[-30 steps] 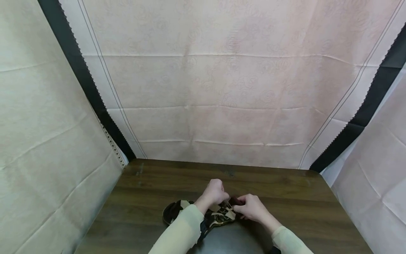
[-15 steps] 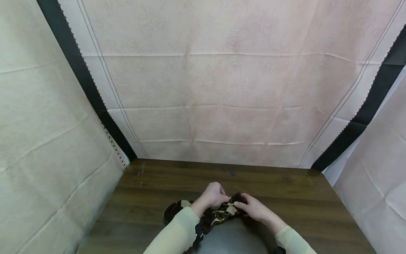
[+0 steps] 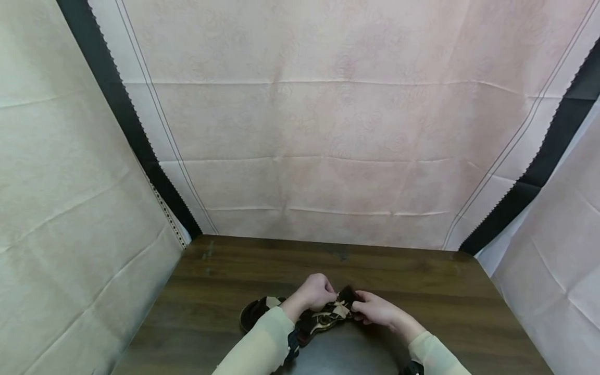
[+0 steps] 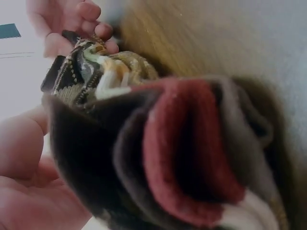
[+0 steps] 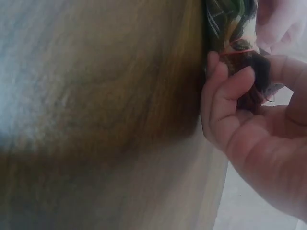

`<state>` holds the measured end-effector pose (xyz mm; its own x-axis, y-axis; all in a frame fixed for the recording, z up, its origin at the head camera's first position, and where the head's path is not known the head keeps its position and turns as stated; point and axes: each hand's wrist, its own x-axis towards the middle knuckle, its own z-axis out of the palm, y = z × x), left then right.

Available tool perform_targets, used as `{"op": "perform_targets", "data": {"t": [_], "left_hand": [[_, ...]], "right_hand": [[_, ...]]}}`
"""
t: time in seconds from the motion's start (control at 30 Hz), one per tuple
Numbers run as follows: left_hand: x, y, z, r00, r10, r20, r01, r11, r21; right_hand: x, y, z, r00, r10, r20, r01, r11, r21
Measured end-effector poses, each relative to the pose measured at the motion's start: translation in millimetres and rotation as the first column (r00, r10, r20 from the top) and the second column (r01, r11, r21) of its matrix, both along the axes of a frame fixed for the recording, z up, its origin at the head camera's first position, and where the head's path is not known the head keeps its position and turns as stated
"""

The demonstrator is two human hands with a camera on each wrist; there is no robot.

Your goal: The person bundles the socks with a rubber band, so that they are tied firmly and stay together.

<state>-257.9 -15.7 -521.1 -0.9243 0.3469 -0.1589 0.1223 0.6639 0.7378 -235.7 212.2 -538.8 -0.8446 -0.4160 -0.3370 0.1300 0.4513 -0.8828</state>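
A dark brown scarf-like cloth (image 3: 323, 322), patterned in cream and gold, lies gathered lengthwise on the table. My left hand (image 3: 313, 292) pinches it near its far end, its fingertips partly hidden behind the hand. Just to the right, my right hand (image 3: 378, 309) grips the dark bunched end (image 5: 260, 72) between thumb and curled fingers. A thin orange-red band (image 5: 240, 50) circles the bunch right by these fingers in the right wrist view. Close in the left wrist view, loose folds of the cloth (image 4: 165, 143) show red, brown and white, beside the left palm.
The wood-grain table (image 3: 234, 265) has a greyish sheen (image 3: 356, 349) near its front. Pale fabric hangs behind as a back wall (image 3: 328, 130), with side walls (image 3: 84, 208) at left and right. The cloth's other end (image 3: 255, 312) curls at the left, partly behind the left sleeve.
My right hand has shifted slightly right along the cloth's end. A thin strand stretched between the hands a second ago no longer shows there. My left hand has lowered a little.
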Motion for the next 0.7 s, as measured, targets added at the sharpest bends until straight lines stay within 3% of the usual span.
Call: {"op": "perform_targets", "data": {"t": [0.27,0.47,0.6,0.7], "left_hand": [[-11.9,-28.1,6.5,0.994,-0.078,-0.082,0.085,0.993,0.082],[-15.5,-79.2,14.0,0.973,-0.203,-0.111,0.201,0.979,-0.032],[-10.2,-114.3,18.9,0.96,-0.27,-0.072,0.26,0.958,-0.124],[-5.3,-133.3,17.7,0.963,-0.267,-0.014,0.261,0.949,-0.176]], "right_hand": [[-1.3,6.5,4.6,0.996,0.021,-0.085,-0.014,0.996,0.088],[-3.5,10.8,5.7,0.998,0.029,-0.059,-0.024,0.996,0.085],[-3.2,11.1,6.1,0.999,0.003,-0.031,-0.001,0.997,0.073],[-2.2,11.0,6.9,1.0,-0.023,-0.019,0.025,0.996,0.085]]}}
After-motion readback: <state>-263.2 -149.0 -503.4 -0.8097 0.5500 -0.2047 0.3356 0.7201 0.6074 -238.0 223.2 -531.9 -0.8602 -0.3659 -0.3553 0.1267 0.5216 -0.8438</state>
